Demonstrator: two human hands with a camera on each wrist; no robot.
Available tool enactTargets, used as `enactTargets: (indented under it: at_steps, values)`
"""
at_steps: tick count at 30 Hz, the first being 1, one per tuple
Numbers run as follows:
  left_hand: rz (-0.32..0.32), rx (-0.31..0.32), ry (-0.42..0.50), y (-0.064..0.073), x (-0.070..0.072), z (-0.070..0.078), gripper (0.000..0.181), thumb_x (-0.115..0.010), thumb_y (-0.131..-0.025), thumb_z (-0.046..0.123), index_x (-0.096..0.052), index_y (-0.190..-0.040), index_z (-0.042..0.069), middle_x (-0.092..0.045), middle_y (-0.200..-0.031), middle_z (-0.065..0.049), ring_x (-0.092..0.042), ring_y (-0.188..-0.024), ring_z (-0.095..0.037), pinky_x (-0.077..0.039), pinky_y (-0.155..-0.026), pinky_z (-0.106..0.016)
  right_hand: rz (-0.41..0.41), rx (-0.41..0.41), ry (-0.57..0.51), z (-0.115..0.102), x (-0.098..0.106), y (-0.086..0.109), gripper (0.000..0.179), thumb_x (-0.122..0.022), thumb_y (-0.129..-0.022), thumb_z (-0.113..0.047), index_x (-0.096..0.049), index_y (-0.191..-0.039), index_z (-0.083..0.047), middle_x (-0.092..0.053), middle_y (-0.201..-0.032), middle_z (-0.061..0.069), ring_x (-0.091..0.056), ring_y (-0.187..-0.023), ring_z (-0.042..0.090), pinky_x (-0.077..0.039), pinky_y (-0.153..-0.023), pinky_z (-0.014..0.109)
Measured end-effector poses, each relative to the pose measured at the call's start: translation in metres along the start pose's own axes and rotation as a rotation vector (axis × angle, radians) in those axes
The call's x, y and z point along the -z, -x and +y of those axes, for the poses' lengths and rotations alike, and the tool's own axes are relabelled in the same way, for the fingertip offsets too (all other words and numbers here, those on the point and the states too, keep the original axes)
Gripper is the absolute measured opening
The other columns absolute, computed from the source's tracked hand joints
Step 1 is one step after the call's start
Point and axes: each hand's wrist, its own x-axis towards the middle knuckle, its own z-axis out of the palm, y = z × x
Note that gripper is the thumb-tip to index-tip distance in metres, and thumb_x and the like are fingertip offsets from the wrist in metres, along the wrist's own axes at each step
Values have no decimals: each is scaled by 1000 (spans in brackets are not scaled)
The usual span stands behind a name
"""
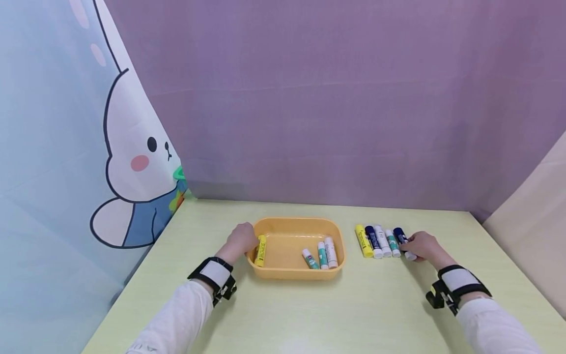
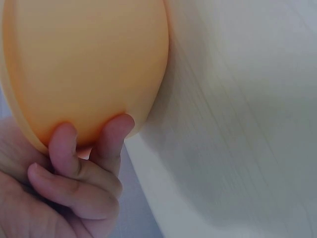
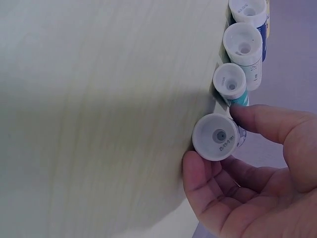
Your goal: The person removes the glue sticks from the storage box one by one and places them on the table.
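My left hand [image 1: 243, 239] grips the left end of an orange plastic tray [image 1: 295, 274], fingers curled against its outer wall in the left wrist view. Inside, a yellow glue stick [image 1: 261, 251] leans at that end, and several white and teal glue sticks [image 1: 323, 255] lie toward the right. Over on the right side, my right hand [image 1: 423, 246] pinches a navy glue stick with a white base [image 3: 216, 137] between thumb and fingers. It is the rightmost of a row, just beside a teal glue stick [image 1: 392, 243].
Further left in the row lie a yellow glue stick [image 1: 364, 241], a navy one [image 1: 373, 242] and a white one [image 1: 382, 241]. They rest on a pale wood-grain table [image 1: 309, 314]. A purple curtain [image 1: 327, 108] hangs behind its far edge, with a cartoon-printed cloth [image 1: 48, 147] at left.
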Motion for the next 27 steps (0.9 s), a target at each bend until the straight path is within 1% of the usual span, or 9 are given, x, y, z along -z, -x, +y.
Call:
enactTargets:
  at_steps: [6, 11, 16, 19, 21, 24, 27]
  values:
    - [-8, 6, 15, 2, 1, 1, 24, -56, -89, 10, -55, -107, -6, -58, -74, -10, -58, -51, -16, -47, -42, -21, -16, 4, -19, -3, 3, 4, 45, -65, -81, -21, -52, -100, 18, -59, -79, 18, -60, -57, 15, -55, -53, 29]
    - [-11, -3, 18, 3, 2, 2, 25, -56, -89, 10, -55, -108, -6, -58, -74, -11, -58, -51, -16, -47, -42, -21, -56, -9, -38, -5, 10, 7, 47, -63, -84, -20, -50, -107, 19, -59, -77, 14, -60, -64, 16, -56, -59, 31]
    - [-8, -14, 15, 3, 2, 2, 21, -56, -88, 9, -57, -104, -6, -59, -71, -10, -57, -48, -15, -46, -40, -21, -98, -1, -20, -7, 17, 10, 44, -60, -86, -19, -51, -107, 19, -61, -76, 11, -61, -68, 16, -57, -63, 33]
    - [3, -33, 1, 2, 2, 1, 17, -55, -88, 9, -58, -98, -4, -59, -69, -10, -57, -47, -15, -45, -39, -21, -117, 8, 5, -13, 23, 14, 45, -57, -89, -19, -51, -109, 20, -62, -82, 17, -62, -72, 20, -57, -65, 36]
    - [11, -43, -6, 2, 1, 0, 16, -55, -88, 9, -58, -96, -4, -60, -68, -9, -57, -47, -15, -45, -39, -21, -126, 18, 24, -18, 29, 15, 47, -54, -91, -19, -48, -113, 22, -61, -90, 23, -63, -77, 25, -58, -67, 36]
    - [12, -40, -4, 1, 0, -1, 17, -55, -88, 9, -58, -98, -4, -59, -70, -9, -58, -48, -15, -45, -40, -21, -129, 30, 44, -29, 41, 16, 52, -51, -94, -22, -44, -119, 23, -57, -103, 32, -63, -86, 34, -57, -70, 38]
    - [9, -33, -4, 0, -1, -1, 18, -55, -88, 9, -57, -100, -4, -59, -71, -9, -58, -50, -15, -46, -41, -21, -134, 46, 68, -42, 54, 18, 58, -50, -95, -28, -41, -124, 22, -52, -115, 37, -60, -96, 40, -57, -72, 38]
